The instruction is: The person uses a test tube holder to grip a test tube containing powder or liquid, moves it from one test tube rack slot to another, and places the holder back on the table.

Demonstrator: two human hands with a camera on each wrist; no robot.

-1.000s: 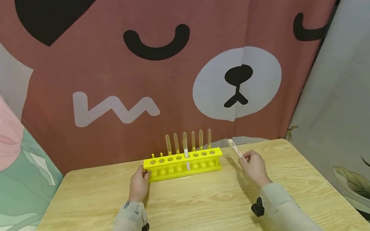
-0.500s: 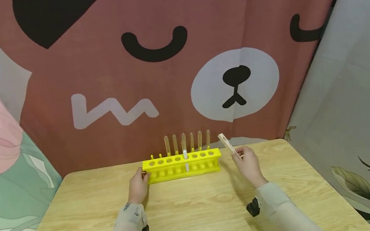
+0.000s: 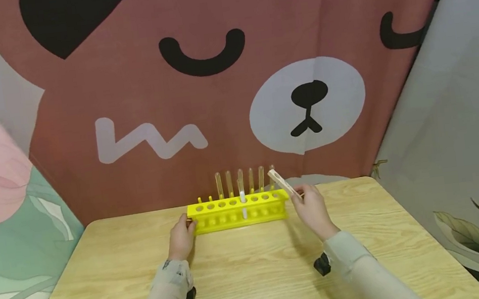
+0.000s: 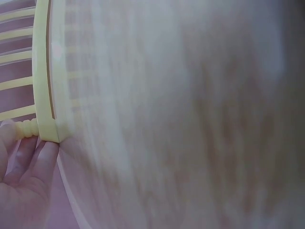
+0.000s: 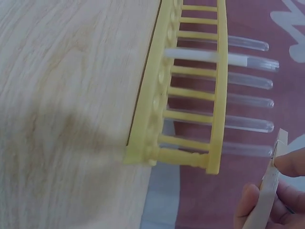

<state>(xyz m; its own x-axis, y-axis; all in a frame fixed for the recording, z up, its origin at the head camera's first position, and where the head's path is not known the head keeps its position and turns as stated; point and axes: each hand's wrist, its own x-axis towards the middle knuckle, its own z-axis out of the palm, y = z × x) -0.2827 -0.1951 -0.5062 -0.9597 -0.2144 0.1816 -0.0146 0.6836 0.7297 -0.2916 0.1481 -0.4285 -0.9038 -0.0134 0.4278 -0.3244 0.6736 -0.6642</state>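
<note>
A yellow test tube rack (image 3: pixel 211 212) stands near the back of the table. My left hand (image 3: pixel 181 240) holds its left end, and in the left wrist view the fingers and thumb are at the end post. One test tube with white contents (image 5: pixel 236 59) stands in a middle hole of the rack. Behind it, several clear test tubes (image 3: pixel 219 184) sit upside down on the rear pegs. My right hand (image 3: pixel 313 210) grips a wooden test tube holder (image 3: pixel 283 182) with a wire spring. Its tip is above the rack's right end, in front of the rightmost clear tube.
The light wooden table (image 3: pixel 246 273) extends in front of the rack. A brown curtain with a bear print (image 3: pixel 237 134) hangs right behind the tubes. Patterned curtains (image 3: pixel 458 142) border the table at both sides.
My right hand has moved left with the wooden test tube holder, from beside the rack to over its right end. The left hand and the rack have stayed in place.
</note>
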